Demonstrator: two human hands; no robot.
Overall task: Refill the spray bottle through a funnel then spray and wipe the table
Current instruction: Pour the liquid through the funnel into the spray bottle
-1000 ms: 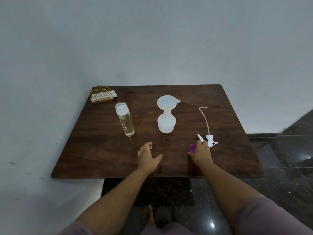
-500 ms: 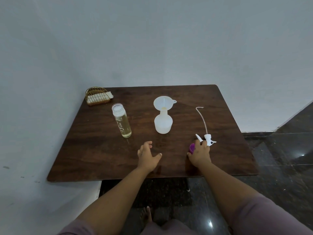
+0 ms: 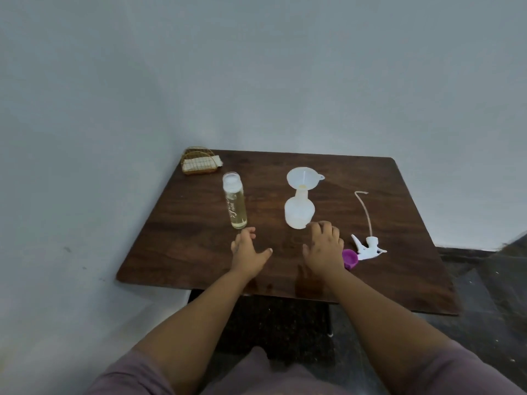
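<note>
A white spray bottle (image 3: pixel 299 210) stands mid-table with a white funnel (image 3: pixel 302 178) seated in its neck. Left of it stands a clear bottle (image 3: pixel 234 200) of yellowish liquid, its top open. The white spray head (image 3: pixel 368 247) with its long dip tube lies on the table at the right, a purple cap (image 3: pixel 350 258) beside it. My right hand (image 3: pixel 324 248) hovers empty just in front of the spray bottle, fingers relaxed. My left hand (image 3: pixel 248 249) rests open on the table below the clear bottle.
A gold wire holder (image 3: pixel 199 162) with folded cloth sits at the table's (image 3: pixel 399 275) far left corner against the wall. Pale walls border the table at the back and left. Dark tiled floor lies to the right and in front.
My right hand has left the purple cap and spray head and moved left and forward toward the spray bottle. The left hand stays put. The view has shifted left.
</note>
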